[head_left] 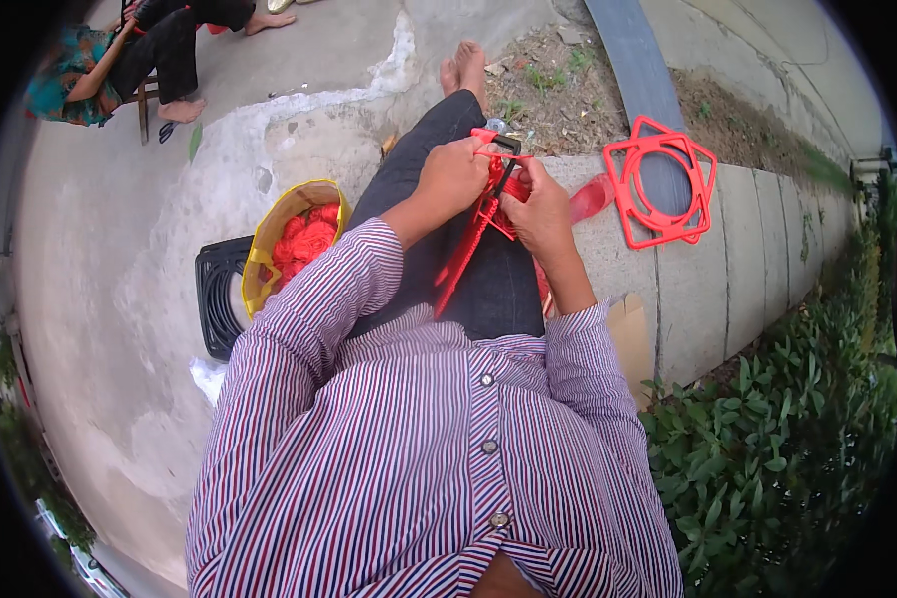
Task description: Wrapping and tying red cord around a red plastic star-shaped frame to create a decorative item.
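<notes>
In the head view, holds a red-and-black frame up over the dark trousers, off the ground. Grips its upper end with the closed fingers of the left hand; grips its right side with the curled fingers of the right hand. Stretches a short length of red cord across the gap between both. Lets a long red strip hang below, toward the lap.

Looks part-way along: shows red down much of the piece, yet a bare black bar near the top, and cord apparently not fastened. Cannot tell finished from unfinished at the join, mostly covered by the hands.

Has more material nearby, apparently unused: red skeins in a yellow bag, just beside black plastic frames; to the right, well apart, overlapping red plastic frames.
</notes>
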`<state>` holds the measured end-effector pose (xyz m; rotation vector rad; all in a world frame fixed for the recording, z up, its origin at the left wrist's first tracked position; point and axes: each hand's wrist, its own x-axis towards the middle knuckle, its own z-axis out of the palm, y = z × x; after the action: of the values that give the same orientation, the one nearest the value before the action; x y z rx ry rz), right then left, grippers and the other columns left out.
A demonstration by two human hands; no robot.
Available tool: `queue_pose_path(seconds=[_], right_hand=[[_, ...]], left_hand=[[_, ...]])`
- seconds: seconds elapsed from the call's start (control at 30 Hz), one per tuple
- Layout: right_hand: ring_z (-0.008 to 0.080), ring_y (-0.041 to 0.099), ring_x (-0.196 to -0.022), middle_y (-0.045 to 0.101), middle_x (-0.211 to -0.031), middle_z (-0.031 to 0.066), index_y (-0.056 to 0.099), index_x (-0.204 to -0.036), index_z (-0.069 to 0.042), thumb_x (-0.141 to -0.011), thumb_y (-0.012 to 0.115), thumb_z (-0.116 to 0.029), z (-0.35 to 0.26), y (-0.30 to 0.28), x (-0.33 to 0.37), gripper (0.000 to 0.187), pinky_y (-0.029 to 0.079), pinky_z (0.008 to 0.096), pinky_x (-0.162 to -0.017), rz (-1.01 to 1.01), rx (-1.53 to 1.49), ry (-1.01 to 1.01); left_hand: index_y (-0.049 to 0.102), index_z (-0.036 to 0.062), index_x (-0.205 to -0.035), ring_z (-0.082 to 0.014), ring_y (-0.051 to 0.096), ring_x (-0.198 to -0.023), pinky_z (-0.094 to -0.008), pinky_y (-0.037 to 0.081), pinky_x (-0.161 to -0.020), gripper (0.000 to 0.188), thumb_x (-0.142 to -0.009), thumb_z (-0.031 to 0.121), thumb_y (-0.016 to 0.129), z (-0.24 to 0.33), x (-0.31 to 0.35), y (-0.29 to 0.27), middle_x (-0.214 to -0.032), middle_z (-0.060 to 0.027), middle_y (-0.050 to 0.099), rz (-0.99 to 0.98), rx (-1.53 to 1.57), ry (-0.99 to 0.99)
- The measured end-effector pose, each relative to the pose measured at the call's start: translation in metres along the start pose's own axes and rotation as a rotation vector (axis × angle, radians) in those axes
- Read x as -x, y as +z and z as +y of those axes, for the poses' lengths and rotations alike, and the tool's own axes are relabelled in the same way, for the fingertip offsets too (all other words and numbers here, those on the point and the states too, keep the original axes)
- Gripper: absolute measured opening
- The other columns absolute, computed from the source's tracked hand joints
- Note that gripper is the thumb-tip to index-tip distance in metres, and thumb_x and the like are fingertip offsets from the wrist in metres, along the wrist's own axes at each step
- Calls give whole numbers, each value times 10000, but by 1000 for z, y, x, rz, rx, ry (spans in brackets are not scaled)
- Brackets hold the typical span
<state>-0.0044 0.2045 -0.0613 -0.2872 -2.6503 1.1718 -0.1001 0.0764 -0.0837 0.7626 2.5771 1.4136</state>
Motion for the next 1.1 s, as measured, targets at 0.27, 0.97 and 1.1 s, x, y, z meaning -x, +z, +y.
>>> queue_pose_path(seconds=[0.27,0.97,1.1], right_hand=[[262,496,-1171,432,-1340,150,540,-1175,-24,-780,737,-192,-28,-35,38,473,400,353,-979,161,-54,-277],[119,314,-361,388,-489,-2,521,-942,-37,-949,487,-216,80,-93,201,183,337,304,-437,77,-1151,698],[157,441,-439,480,-595,61,530,-990,-29,-976,434,-312,47,-81,166,300,424,332,-478,108,-1475,625]], left_hand=[[593,58,-779,-33,469,-604,-243,363,-474,230,-933,220,537,60,28,-19,-726,20,562,-170,818,-164],[494,122,-765,-96,345,-431,-257,264,-401,111,-777,98,601,19,24,-14,-711,-47,551,-531,1040,-740],[574,24,-810,-246,562,-782,-359,455,-715,240,-823,251,650,48,75,-28,-820,-97,547,-170,214,5]])
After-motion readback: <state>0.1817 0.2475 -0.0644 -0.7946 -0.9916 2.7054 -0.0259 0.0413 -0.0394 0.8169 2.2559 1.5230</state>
